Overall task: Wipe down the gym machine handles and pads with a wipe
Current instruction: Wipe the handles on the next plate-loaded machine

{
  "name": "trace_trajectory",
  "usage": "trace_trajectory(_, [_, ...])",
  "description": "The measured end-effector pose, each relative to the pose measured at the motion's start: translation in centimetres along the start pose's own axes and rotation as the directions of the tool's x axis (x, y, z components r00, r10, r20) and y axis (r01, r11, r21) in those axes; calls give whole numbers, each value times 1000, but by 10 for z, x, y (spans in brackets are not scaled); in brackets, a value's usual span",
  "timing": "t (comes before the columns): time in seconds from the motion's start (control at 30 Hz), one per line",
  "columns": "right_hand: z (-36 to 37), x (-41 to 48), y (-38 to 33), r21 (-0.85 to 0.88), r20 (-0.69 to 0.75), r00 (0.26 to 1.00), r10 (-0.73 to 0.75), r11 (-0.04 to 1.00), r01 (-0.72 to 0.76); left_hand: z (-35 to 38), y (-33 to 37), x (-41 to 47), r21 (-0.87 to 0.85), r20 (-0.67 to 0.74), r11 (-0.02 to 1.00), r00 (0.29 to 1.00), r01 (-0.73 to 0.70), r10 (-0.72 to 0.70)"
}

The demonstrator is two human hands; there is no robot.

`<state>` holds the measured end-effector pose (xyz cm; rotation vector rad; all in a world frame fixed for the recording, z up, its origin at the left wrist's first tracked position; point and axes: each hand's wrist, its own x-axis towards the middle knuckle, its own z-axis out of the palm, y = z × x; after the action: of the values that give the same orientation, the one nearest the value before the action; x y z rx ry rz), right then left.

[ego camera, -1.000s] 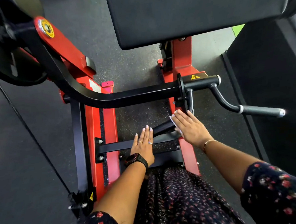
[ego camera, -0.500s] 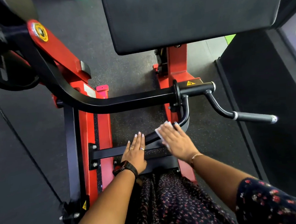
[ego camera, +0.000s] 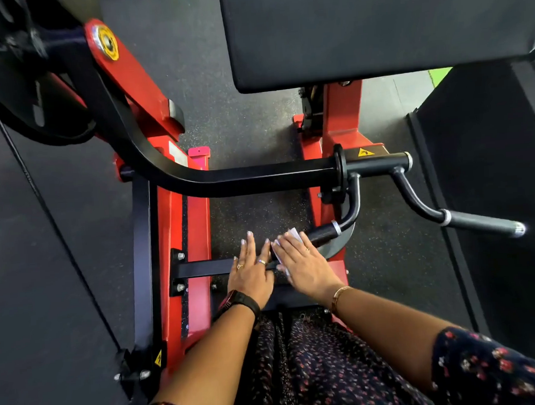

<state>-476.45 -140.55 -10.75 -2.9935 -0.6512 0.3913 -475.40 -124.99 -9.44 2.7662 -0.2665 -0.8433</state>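
- Nearest, the left hand [ego camera: 252, 275] lay flat, fingers straight and gripping nothing, resting on the black crossbar [ego camera: 201, 267].
- Just beside it, the right hand [ego camera: 304, 265] was likewise flat, with its extended fingers pressing the wipe [ego camera: 294, 234] onto the near end of the inner handle [ego camera: 321, 235]. White edges of the wipe showed past the fingertips and beside the palm.
- Step in hand, as judged: wiping the inner handle's grip. The stretch toward its silver ring lay uncovered.
- Farther right, the outer handle [ego camera: 480, 222] stood well apart from both hands.
- Next move, as judged: carry the wipe up the remaining grip, then reach across to the outer handle. Curling the fingers round each bar would also clean its underside.
- Farthest, the pad [ego camera: 374, 23] hung above the lever [ego camera: 258, 177], with no hand on it.
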Motion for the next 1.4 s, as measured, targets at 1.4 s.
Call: trace_trajectory(1.4, [15,-38,39,-139,-143,984,102,983,-122,-7,5,-1,36,171,987,974,-160,151])
